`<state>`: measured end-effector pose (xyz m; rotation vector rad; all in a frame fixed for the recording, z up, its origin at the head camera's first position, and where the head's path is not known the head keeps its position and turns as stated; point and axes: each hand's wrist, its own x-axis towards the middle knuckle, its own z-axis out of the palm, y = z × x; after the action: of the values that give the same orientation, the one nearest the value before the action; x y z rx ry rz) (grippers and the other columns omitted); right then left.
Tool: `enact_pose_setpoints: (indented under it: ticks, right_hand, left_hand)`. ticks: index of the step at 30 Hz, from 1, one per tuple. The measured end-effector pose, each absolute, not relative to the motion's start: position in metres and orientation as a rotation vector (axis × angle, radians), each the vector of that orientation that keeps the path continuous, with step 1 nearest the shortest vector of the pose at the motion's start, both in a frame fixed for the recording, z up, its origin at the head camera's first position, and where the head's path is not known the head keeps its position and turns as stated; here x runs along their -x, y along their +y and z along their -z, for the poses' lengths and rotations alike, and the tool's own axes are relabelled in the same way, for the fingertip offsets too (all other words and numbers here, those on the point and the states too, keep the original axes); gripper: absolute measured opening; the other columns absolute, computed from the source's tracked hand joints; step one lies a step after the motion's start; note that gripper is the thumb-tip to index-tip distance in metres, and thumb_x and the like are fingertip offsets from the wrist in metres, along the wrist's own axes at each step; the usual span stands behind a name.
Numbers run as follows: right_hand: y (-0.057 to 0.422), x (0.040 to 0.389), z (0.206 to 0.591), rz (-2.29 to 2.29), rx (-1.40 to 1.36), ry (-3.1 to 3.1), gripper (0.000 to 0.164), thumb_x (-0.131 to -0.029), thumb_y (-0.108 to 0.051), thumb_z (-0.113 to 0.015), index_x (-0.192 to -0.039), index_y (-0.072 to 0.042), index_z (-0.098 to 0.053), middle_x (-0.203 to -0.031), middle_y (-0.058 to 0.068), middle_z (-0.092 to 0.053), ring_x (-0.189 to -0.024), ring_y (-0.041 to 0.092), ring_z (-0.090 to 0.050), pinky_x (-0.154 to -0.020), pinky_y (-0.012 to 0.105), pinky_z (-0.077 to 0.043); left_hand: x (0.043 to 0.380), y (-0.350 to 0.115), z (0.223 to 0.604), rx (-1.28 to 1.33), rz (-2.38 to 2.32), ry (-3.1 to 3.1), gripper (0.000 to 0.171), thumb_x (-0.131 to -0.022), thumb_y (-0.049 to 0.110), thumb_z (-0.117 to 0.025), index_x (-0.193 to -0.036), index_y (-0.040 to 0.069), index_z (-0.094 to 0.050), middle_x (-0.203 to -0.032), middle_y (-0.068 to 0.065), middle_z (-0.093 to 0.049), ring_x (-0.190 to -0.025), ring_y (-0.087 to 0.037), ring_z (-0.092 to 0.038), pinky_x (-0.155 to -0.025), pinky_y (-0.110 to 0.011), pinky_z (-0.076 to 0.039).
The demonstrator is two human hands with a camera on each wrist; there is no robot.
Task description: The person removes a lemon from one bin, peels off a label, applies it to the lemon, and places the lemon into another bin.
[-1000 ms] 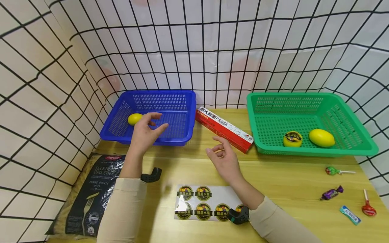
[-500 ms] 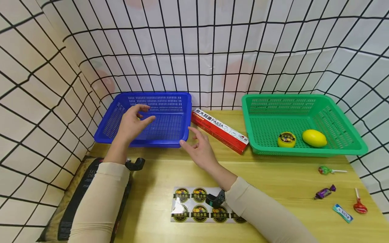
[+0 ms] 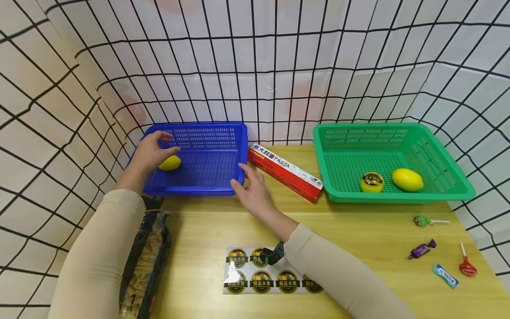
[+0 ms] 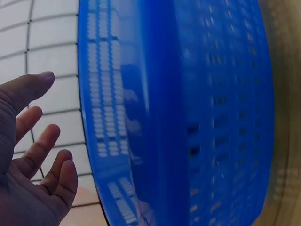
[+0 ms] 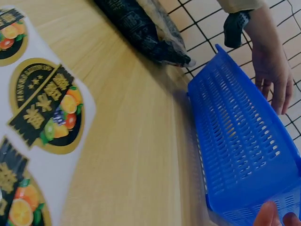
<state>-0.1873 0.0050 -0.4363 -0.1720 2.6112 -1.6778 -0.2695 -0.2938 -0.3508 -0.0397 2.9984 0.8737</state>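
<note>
My left hand [image 3: 149, 150] is over the left end of the blue basket [image 3: 189, 190], thumb and fingers spread apart with nothing between them. Just under its thumb, a yellow lemon [image 3: 170, 163] lies in the basket. By the basket's front right corner is my right hand [image 3: 253, 191], thumb and fingers apart and holding nothing; whether it touches the rim I cannot tell. In the left wrist view, the left hand [image 4: 40, 165] is beside the blue basket wall [image 4: 225, 117]. The right wrist view shows right fingertips [image 5: 267, 214] near the basket corner.
A red pasta box [image 3: 284, 173] lies between the blue basket and a green basket [image 3: 394, 197] holding a lemon [image 3: 407, 179] and a labelled yellow round item [image 3: 372, 182]. A penne bag [image 3: 145, 261], sticker sheet [image 3: 260, 270], and several sweets [image 3: 422, 249] are on the table.
Both hands have moved left, the left one over the basket's left end, the right one to its front right corner. The pasta bag beside my left forearm now shows its side.
</note>
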Motion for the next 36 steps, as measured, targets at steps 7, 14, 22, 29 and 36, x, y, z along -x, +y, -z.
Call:
enact_pose_setpoints:
  ticks: [7, 14, 22, 29, 36]
  right_hand:
    - [0.0, 0.192, 0.436, 1.617, 0.12, 2.63, 0.059, -0.099, -0.043, -0.061, -0.154, -0.032, -0.043, -0.149, 0.015, -0.044, -0.086, 0.023, -0.06, -0.072, 0.032, -0.05]
    - [0.0, 0.194, 0.444, 1.605, 0.142, 2.645, 0.062, -0.098, -0.047, -0.061, -0.154, -0.031, -0.042, -0.144, 0.017, -0.047, -0.093, 0.026, -0.061, -0.07, 0.031, -0.048]
    - [0.001, 0.195, 0.446, 1.604, 0.146, 2.653, 0.062, -0.097, -0.049, -0.06, -0.154, -0.032, -0.042, -0.144, 0.017, -0.049, -0.119, 0.032, -0.059, -0.086, 0.042, -0.052]
    - [0.0, 0.193, 0.447, 1.607, 0.124, 2.638, 0.061, -0.097, -0.05, -0.06, -0.154, -0.034, -0.041, -0.14, 0.015, -0.05, -0.099, 0.025, -0.058, -0.073, 0.031, -0.046]
    - [0.0, 0.194, 0.447, 1.605, 0.125, 2.639, 0.062, -0.097, -0.05, -0.06, -0.154, -0.034, -0.04, -0.138, 0.015, -0.05, -0.09, 0.022, -0.057, -0.071, 0.029, -0.046]
  left_hand:
    - [0.28, -0.31, 0.355, 0.157, -0.861, 2.884, 0.076, -0.096, 0.041, -0.069, -0.157, 0.01, -0.036, -0.159, -0.028, -0.034, -0.142, -0.053, -0.036, -0.115, -0.068, -0.032]
    - [0.288, -0.32, 0.371, 0.179, -0.813, 2.834, 0.085, -0.093, 0.037, -0.074, -0.159, 0.007, -0.03, -0.16, -0.033, -0.028, -0.143, -0.056, -0.031, -0.116, -0.07, -0.029]
    - [0.288, -0.326, 0.398, 0.232, -0.877, 2.809, 0.091, -0.091, 0.035, -0.076, -0.161, 0.006, -0.025, -0.162, -0.035, -0.023, -0.148, -0.056, -0.023, -0.119, -0.069, -0.023]
    - [0.294, -0.328, 0.409, 0.224, -0.824, 2.848, 0.088, -0.09, 0.031, -0.076, -0.16, 0.006, -0.028, -0.162, -0.036, -0.021, -0.149, -0.057, -0.02, -0.12, -0.07, -0.019]
    - [0.293, -0.325, 0.409, 0.217, -0.729, 2.855, 0.085, -0.092, 0.025, -0.074, -0.161, 0.009, -0.027, -0.161, -0.036, -0.021, -0.149, -0.058, -0.018, -0.12, -0.072, -0.016]
